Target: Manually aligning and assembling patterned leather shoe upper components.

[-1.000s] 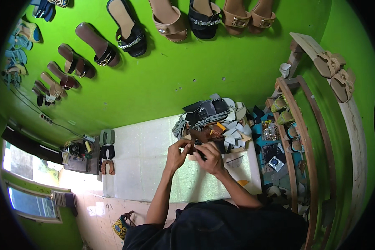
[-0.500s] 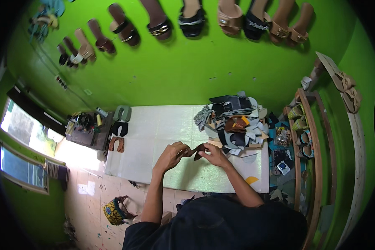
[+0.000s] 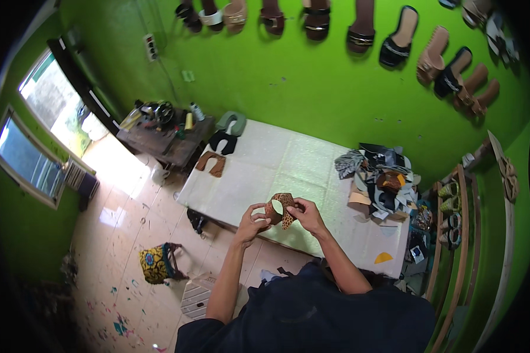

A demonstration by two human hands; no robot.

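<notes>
My left hand (image 3: 252,224) and my right hand (image 3: 308,216) are both closed on a curved sandal upper piece (image 3: 284,199) above the front edge of the white table (image 3: 259,165). It is bent into an arch, with a brown leopard print on its visible face. The left fingers pinch one end and the right fingers grip the other side. At the table's left end lie similar U-shaped pieces: a grey-green stack (image 3: 232,122), a black one (image 3: 222,142) and a brown one (image 3: 211,164).
Leather scraps (image 3: 388,179) are heaped at the table's right end, near a yellow offcut (image 3: 383,257). A sewing machine (image 3: 159,113) stands on a small table at left. Sandals (image 3: 360,40) hang on the green wall. A wooden rack (image 3: 462,235) is at right, a patterned stool (image 3: 153,263) at lower left.
The view has swung left, so the table appears tilted and farther right. Between my hands the piece has been spread into an arch; its leopard print now shows where it looked dark brown before.
</notes>
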